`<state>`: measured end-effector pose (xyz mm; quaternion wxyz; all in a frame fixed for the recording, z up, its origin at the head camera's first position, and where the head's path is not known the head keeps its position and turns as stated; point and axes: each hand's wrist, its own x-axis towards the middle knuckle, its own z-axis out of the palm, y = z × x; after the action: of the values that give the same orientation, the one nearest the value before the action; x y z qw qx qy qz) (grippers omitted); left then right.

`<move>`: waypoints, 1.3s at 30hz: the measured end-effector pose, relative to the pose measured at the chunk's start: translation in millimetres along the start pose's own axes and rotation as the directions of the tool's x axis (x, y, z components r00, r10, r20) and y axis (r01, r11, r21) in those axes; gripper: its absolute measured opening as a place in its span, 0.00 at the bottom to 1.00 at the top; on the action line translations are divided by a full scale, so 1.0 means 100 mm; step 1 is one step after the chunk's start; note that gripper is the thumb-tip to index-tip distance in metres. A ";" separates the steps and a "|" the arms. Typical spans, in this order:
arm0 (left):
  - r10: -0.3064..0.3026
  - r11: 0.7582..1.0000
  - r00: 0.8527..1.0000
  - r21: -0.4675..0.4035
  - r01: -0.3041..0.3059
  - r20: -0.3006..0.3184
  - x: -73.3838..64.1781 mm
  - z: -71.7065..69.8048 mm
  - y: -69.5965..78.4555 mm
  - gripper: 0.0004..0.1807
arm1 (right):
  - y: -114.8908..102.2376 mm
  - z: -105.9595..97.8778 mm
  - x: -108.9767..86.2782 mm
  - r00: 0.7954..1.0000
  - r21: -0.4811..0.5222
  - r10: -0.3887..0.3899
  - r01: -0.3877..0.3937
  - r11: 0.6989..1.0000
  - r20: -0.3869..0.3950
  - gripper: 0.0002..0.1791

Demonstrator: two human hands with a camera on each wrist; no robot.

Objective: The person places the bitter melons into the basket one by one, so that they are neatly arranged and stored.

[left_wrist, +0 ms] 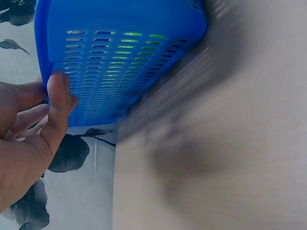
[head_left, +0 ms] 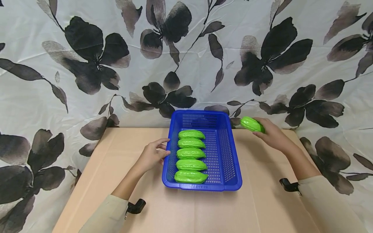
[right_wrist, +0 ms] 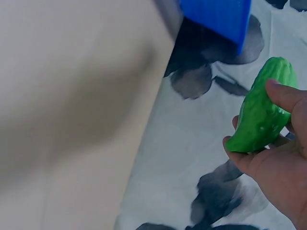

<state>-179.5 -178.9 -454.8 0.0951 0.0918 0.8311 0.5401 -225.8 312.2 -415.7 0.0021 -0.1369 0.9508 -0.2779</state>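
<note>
A blue plastic basket (head_left: pixel 233 155) with slotted walls stands on the table. Several glossy green bitter melons (head_left: pixel 190 164) lie in a column along its left side, tips to the right. At the basket's left rim is my left hand (head_left: pixel 150 157); in the left wrist view its thumb and fingers pinch the rim (left_wrist: pixel 42 52). My right hand (head_left: pixel 272 134) is raised to the right of the basket and holds another bitter melon (head_left: pixel 250 124). The right wrist view shows this bumpy bitter melon (right_wrist: pixel 264 112) between thumb and fingers, apart from the basket (right_wrist: pixel 216 17).
The light wooden table (head_left: pixel 204 213) ends just behind the basket. A white cloth (head_left: pixel 209 74) with dark flowers hangs behind and spreads beyond both sides of the table. Black wrist cameras (head_left: pixel 136 206) sit on both forearms. Inside the basket, the right half shows bare slotted floor.
</note>
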 end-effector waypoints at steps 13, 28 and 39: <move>0.012 1.000 1.000 -0.013 -0.012 0.013 -0.01 -0.03 0.00 0.30 | -0.51 0.04 0.32 0.990 -0.042 -0.124 0.127 0.991 0.070 0.34; 0.012 1.000 1.000 -0.017 -0.011 0.022 -0.04 -0.05 -0.01 0.30 | -1.14 0.03 0.76 0.982 0.005 -0.127 0.128 0.992 0.141 0.33; 0.012 1.000 1.000 -0.007 -0.011 0.022 -0.06 -0.04 0.00 0.30 | -1.46 0.26 1.12 0.968 -0.004 -0.171 0.175 0.985 0.183 0.29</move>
<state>-175.1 -184.3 -453.0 0.1016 0.1022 0.8276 0.5425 -293.7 150.8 -352.1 0.0632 -0.2442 0.9337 -0.2540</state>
